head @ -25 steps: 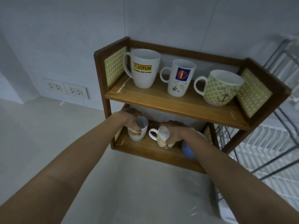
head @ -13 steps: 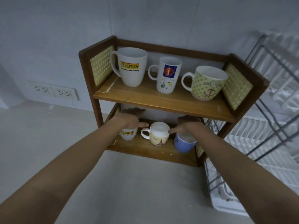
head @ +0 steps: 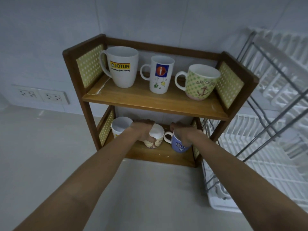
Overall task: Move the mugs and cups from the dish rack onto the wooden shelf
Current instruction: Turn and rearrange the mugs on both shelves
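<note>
A two-tier wooden shelf (head: 155,104) stands against the wall. Its top tier holds a large white Jotun mug (head: 122,66), a tall white mug with a blue and red logo (head: 160,75) and a green anchor mug (head: 200,81). On the bottom tier, a small white Jotun cup (head: 120,127) stands at the left. My left hand (head: 142,130) grips a cream patterned mug (head: 155,137) in the middle. My right hand (head: 183,132) grips the rim of a blue mug (head: 179,145) at the right.
A white wire dish rack (head: 260,139) with its drip tray (head: 221,205) stands right of the shelf, close to its side. Two wall sockets (head: 40,95) sit at the left. The pale countertop (head: 50,155) spreads in front and to the left.
My left hand let go of the small Jotun cup and moved right onto the cream mug. My right hand moved from the cream mug to the blue mug. The view pulled back.
</note>
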